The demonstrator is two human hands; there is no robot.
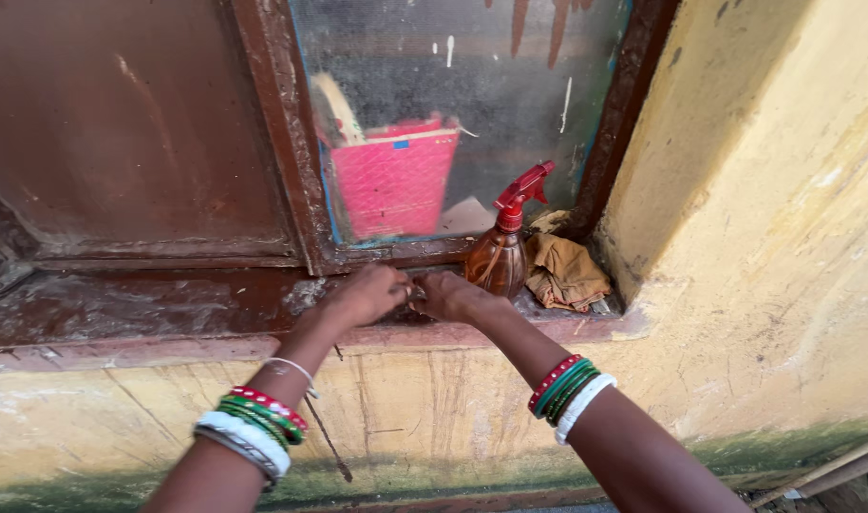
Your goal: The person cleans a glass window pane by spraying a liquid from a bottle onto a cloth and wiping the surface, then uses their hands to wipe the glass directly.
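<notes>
At the centre of the frame, both hands meet on the dusty brown window sill (168,309), pinching what looks like a small grey object between their fingertips; it is too hidden to name. The left hand (363,296) and right hand (450,296) are curled nearly closed around it. Just right stands an amber plastic spray bottle with a red trigger (500,249), beside a crumpled tan cloth (565,273). The grimy window pane (453,104) above remains streaked and unwiped.
</notes>
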